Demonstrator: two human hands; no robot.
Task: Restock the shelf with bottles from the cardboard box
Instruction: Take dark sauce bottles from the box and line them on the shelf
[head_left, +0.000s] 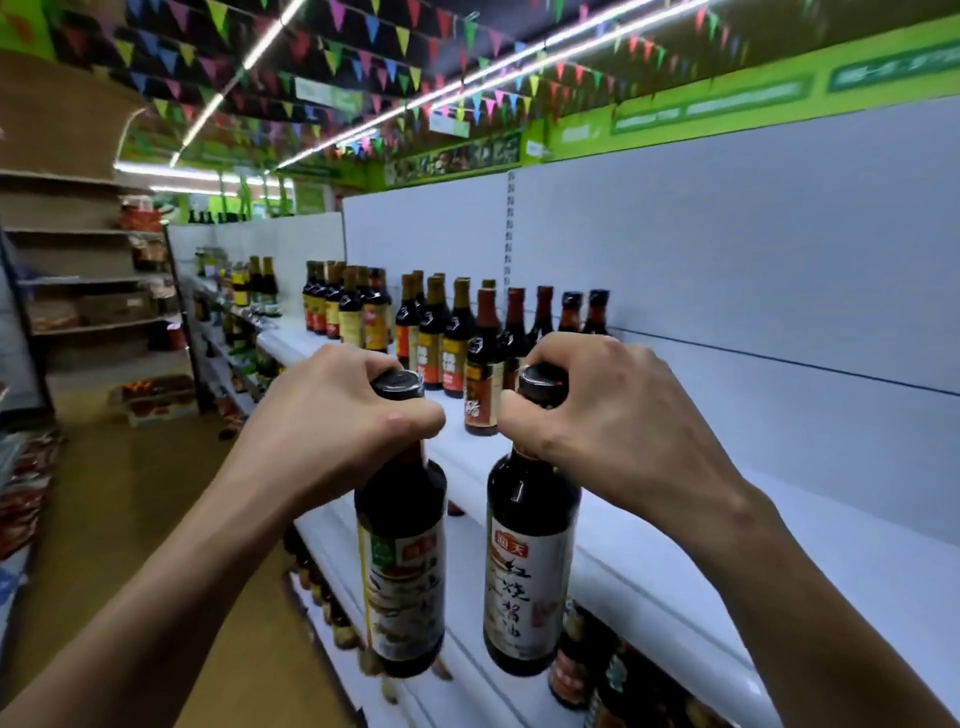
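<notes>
Two dark bottles, left bottle (402, 566) and right bottle (530, 561), hang clamped by the neck in the left hand (337, 415) and right hand (613, 410) above the white shelf (779, 561); best lowered upright just beside the standing row (467, 332).

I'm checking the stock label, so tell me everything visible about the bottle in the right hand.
The bottle in the right hand is dark, glossy, glass-like, with a black cap, sloped shoulders and a pale label with a red logo and large dark characters. It hangs roughly upright, gripped by the neck by the right hand, in front of the white shelf edge, touching nothing else visible.
</notes>
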